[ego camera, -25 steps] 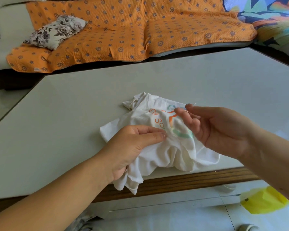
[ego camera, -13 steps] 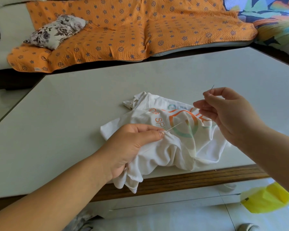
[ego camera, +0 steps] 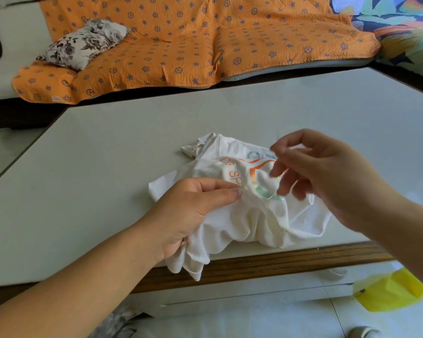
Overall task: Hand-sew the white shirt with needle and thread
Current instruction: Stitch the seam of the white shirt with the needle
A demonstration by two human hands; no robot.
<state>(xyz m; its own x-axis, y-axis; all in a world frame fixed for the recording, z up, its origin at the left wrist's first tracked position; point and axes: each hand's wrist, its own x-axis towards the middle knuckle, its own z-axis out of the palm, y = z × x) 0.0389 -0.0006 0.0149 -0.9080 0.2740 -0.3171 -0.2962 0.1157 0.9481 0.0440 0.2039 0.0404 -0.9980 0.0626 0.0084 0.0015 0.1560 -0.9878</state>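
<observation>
White shirt (ego camera: 254,223) lay bunched at the near edge of the tabletop (ego camera: 95,179), with 1 corner hanging over that edge. Left grip (ego camera: 193,213) held a gathered fold of the cloth, thumb pressed on top. Right grip (ego camera: 327,176) hung just above the printed part of the shirt, motion-blurred, fingers loosely curled. Whether it pinched anything could not be told.

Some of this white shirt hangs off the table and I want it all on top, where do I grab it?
Take the bunched flap of the white shirt drooping over the near edge of the table, coming from below. It hangs free; the rest lies crumpled on top, the left hand gripping a fold.
</observation>
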